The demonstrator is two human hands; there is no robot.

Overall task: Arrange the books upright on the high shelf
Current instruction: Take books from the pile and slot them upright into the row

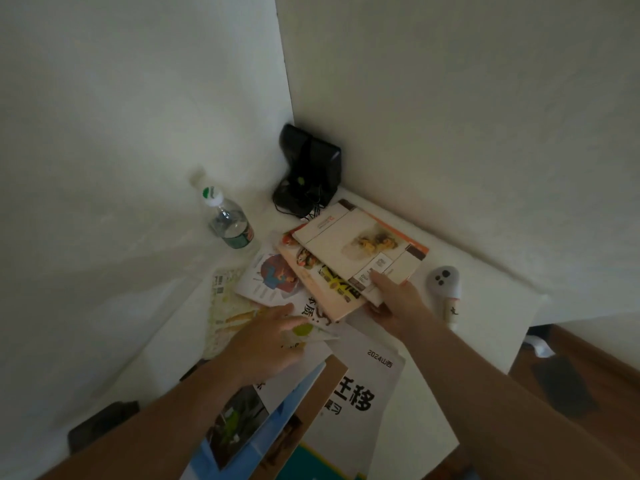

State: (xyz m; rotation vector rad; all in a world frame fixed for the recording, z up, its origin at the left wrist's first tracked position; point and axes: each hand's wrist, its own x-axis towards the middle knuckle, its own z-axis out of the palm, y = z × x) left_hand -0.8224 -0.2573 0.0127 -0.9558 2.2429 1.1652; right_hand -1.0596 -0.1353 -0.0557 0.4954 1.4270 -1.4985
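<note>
My right grip [391, 299] pinches the top book [360, 247] while my left grip [273, 337] lies flat on the books [311, 292] beside it: gathering; next, lift and stand them upright.

Both bare forearms reach forward and converge. The left hand [266, 341] lies palm down, fingers [280, 311] stretched out nearly straight and close together. The right hand [398, 303] is turned slightly, thumb extended above, fingers [375, 311] curled beneath.

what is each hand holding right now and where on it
The right hand pinches the top cream book at its near corner. The left hand lies flat on the scattered books, gripping nothing.
</note>
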